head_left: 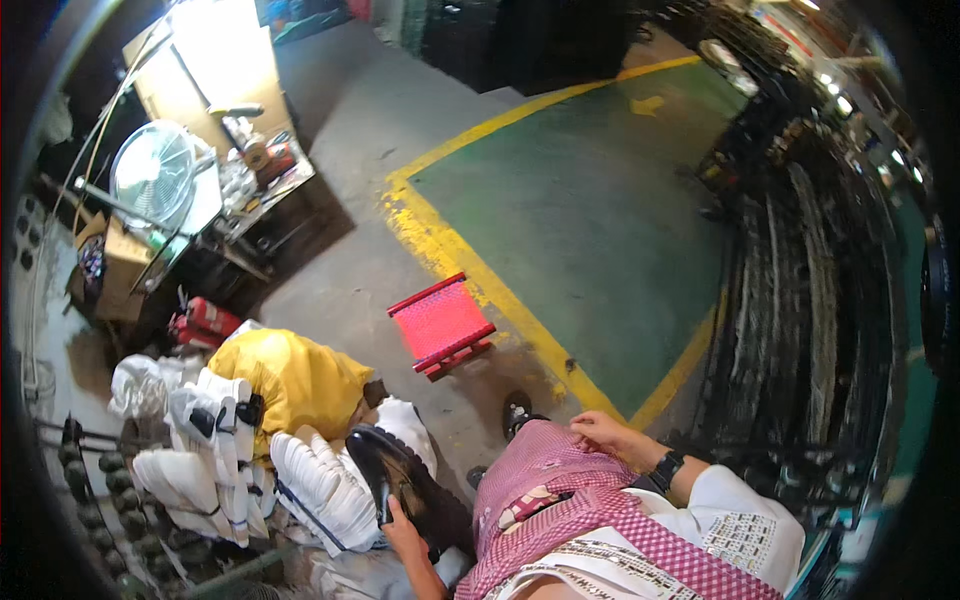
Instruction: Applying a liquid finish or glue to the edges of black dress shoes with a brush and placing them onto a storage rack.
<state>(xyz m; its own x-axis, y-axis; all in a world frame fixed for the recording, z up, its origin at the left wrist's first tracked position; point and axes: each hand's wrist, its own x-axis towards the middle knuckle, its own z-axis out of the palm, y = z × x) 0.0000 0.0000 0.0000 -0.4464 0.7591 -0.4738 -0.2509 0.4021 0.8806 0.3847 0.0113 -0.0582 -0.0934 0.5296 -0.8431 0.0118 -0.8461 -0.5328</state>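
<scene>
My left hand [404, 538] is at the lower middle, closed at the edge of a long, glossy black shoe-shaped piece [385, 455]; its exact kind is unclear. Just left of it lies a strapped bundle of white sole-shaped pieces [315, 490], with more white stacks [180, 480] beyond. My right hand [603, 432], with a dark watch on the wrist, is in front of my red-and-white checked apron [535, 465]. Its fingers are curled together near the cloth; whether they hold anything is hidden.
A red stool [443, 322] stands ahead beside a yellow floor line [500, 310]. Left are a yellow sack [285, 385], fire extinguishers [208, 318] and a fan [155, 175] by a cluttered worktable [265, 205]. A dark rack [800, 300] lines the right.
</scene>
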